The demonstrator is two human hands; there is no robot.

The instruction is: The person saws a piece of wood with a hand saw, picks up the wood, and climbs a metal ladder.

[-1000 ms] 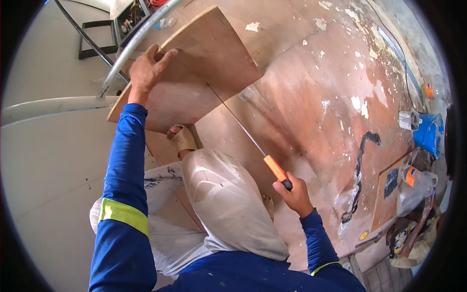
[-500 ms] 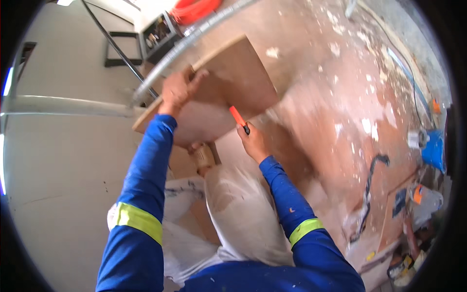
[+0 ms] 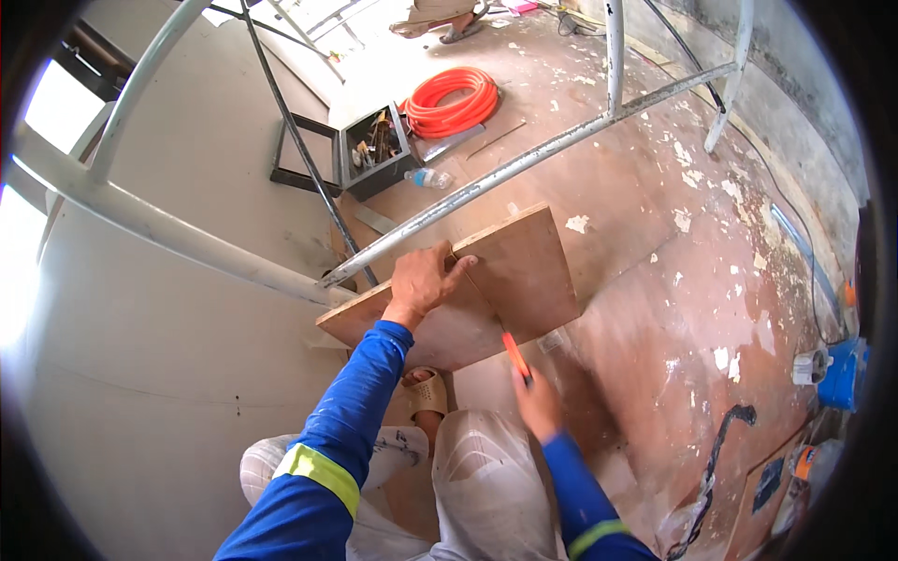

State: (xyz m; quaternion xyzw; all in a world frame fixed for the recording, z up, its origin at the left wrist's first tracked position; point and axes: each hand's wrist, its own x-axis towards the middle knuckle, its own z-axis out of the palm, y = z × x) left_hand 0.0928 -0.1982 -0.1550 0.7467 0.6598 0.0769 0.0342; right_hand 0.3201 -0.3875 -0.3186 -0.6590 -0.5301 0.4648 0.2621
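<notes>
A flat wooden board (image 3: 528, 271) is tilted in front of me, above my knees and by the metal frame's lower bar. My left hand (image 3: 424, 282) grips its upper edge, fingers over the far side and thumb on the near face. In my right hand (image 3: 538, 404) is an orange utility knife (image 3: 514, 355), its tip at the board's face close to the lower edge. A thin dark line runs down the face from beside my left thumb to the knife tip.
White-painted metal scaffold bars (image 3: 524, 173) cross beyond the board. Farther off lie an open toolbox (image 3: 379, 150), a coiled orange hose (image 3: 452, 101) and a plastic bottle (image 3: 430, 178). A blue container (image 3: 844, 374) and a dark twisted strip (image 3: 716, 467) are at right. Another person's feet show at the top.
My view has tilted up, showing more of the frame, toolbox and hose. The knife has come down toward the board's lower edge. My left hand keeps its hold on the upper edge.
</notes>
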